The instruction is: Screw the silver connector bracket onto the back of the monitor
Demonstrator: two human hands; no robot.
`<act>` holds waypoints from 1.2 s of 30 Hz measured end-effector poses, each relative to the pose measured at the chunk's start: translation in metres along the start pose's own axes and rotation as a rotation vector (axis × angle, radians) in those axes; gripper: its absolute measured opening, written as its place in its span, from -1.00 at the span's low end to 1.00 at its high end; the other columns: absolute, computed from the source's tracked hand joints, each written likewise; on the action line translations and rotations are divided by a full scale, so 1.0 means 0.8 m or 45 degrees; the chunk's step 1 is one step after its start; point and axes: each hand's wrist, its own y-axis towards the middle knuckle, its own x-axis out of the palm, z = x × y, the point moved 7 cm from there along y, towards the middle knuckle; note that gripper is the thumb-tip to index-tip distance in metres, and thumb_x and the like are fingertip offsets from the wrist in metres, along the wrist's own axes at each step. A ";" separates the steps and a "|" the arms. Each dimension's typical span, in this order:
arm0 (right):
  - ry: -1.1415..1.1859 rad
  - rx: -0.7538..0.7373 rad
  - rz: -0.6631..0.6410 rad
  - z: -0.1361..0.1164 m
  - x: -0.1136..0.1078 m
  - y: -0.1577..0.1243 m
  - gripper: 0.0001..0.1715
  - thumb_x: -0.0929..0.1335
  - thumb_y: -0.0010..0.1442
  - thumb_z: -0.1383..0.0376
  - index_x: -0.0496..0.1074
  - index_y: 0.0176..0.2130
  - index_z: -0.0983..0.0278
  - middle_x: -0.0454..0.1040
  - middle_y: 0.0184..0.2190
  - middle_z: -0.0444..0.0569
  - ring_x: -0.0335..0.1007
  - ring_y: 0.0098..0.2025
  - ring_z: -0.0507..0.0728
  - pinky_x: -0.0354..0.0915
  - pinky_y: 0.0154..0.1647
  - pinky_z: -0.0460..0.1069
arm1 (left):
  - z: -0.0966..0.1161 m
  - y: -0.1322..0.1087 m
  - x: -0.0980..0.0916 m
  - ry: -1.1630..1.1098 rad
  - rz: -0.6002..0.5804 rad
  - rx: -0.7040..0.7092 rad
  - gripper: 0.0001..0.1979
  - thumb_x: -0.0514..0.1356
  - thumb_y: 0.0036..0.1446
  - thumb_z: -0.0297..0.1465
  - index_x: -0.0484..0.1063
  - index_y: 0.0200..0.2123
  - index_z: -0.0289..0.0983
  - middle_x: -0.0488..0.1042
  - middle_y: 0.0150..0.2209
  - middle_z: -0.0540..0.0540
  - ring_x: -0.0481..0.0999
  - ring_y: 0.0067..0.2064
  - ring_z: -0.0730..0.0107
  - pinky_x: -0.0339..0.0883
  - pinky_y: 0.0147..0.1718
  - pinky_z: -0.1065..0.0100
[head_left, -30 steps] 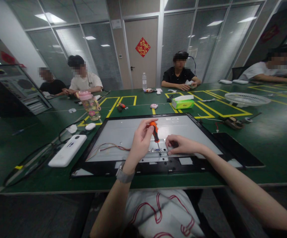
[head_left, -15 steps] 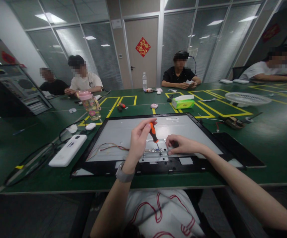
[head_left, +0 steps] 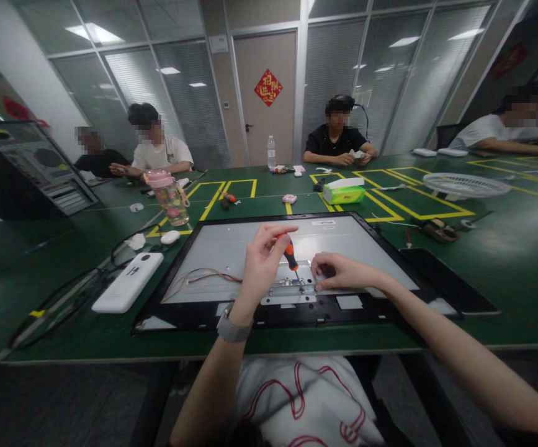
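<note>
Screwdriver by near edge of panel

We see a green desk bearing a black-framed panel, a white device, a pink-lidded bottle and a tissue box.

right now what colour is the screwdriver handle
Orange with some black: the screwdriver handle shows best in the head view.

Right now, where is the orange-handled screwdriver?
Head view, centre: the screwdriver is in the left hand, tip down on the circuit strip at the near edge of the panel, beside the right hand.
</note>
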 end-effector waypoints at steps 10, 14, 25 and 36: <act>-0.009 -0.010 0.001 0.000 -0.001 0.000 -0.62 0.47 0.04 0.05 0.41 -0.30 0.27 0.32 -0.40 -0.13 0.21 -0.35 0.08 0.16 -0.35 -0.04 | -0.001 0.001 -0.001 -0.039 0.018 -0.008 -0.82 0.21 0.19 -0.30 0.59 -0.22 -0.21 0.43 -0.28 -0.07 0.46 -0.31 0.43 0.38 -0.24 0.38; -0.011 -0.008 0.002 -0.001 -0.001 0.000 -0.64 0.47 0.04 0.08 0.40 -0.30 0.28 0.30 -0.41 -0.14 0.19 -0.37 0.07 0.15 -0.36 -0.05 | -0.008 -0.001 0.002 -0.172 -0.034 -0.077 -0.71 0.05 0.31 -0.32 0.53 -0.06 -0.21 0.51 -0.23 -0.11 0.49 -0.14 0.33 0.33 -0.06 0.30; -0.002 -0.010 0.010 -0.002 -0.001 0.000 -0.63 0.47 0.04 0.06 0.40 -0.31 0.27 0.34 -0.39 -0.11 0.22 -0.34 0.09 0.18 -0.33 -0.03 | -0.005 0.001 -0.001 -0.063 0.005 -0.043 -0.72 0.08 0.30 -0.28 0.56 -0.11 -0.21 0.51 -0.23 -0.12 0.48 -0.15 0.34 0.33 -0.10 0.34; 0.017 -0.007 0.000 0.000 0.000 -0.001 -0.63 0.47 0.05 0.08 0.40 -0.29 0.28 0.32 -0.39 -0.12 0.20 -0.35 0.08 0.16 -0.35 -0.05 | -0.005 0.000 0.003 -0.146 -0.055 -0.052 -0.73 0.10 0.28 -0.34 0.56 -0.09 -0.22 0.50 -0.23 -0.11 0.48 -0.13 0.35 0.31 -0.06 0.34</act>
